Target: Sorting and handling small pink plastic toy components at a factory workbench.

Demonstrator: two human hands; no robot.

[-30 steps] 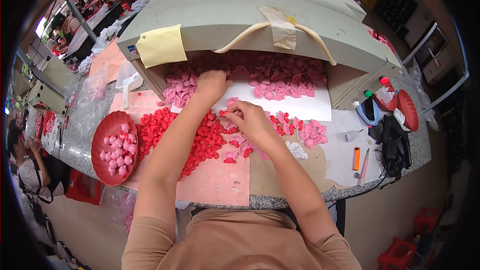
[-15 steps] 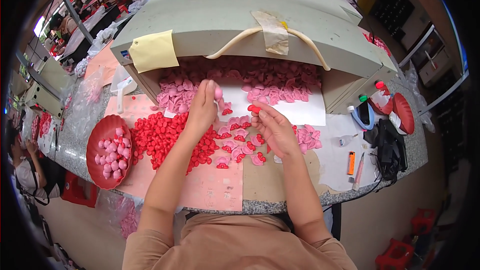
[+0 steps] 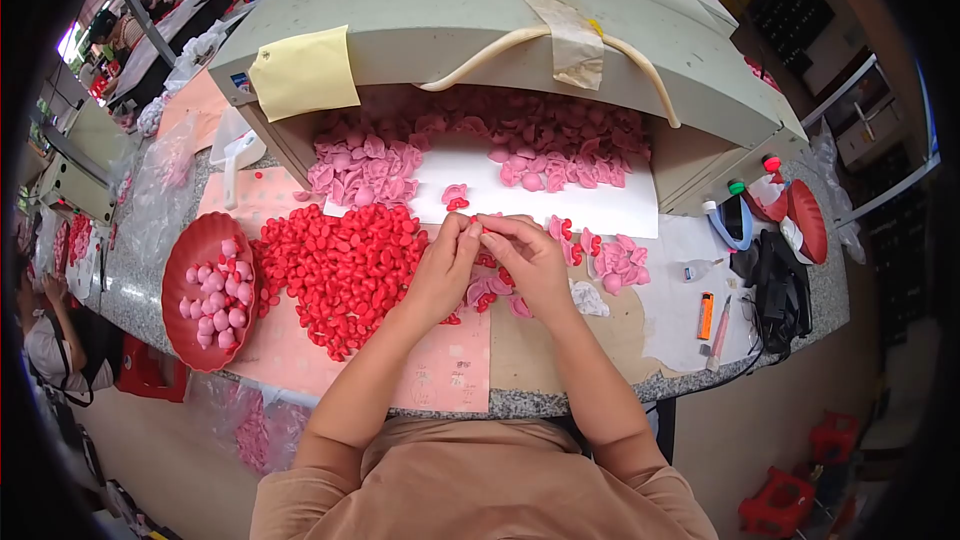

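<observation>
My left hand (image 3: 440, 270) and my right hand (image 3: 532, 262) meet at the fingertips over the table, both closed in a pinch. Between them a tiny reddish-pink bit shows; the small pink ball and the small red double-lobed piece held there are mostly hidden by fingers. Under and around my hands lie pink shell-like pieces with red parts on them, such as one pink shell piece (image 3: 454, 192) just beyond. Left of my left hand spreads a heap of glossy red pieces (image 3: 345, 275).
A red scalloped bowl (image 3: 178, 275) holding pink balls stands at left. Ahead, a grey metal hood (image 3: 400, 10) covers heaps of pink pieces (image 3: 365, 165). To the right lie an orange lighter (image 3: 706, 316), a pen-like tool (image 3: 721, 332), a small clear bottle (image 3: 697, 268) and a black bag (image 3: 778, 285).
My hands, apart before with a pink ball in the left and a red piece in the right, have come together. The left moved right and nearer to me. The view shifted slightly.
</observation>
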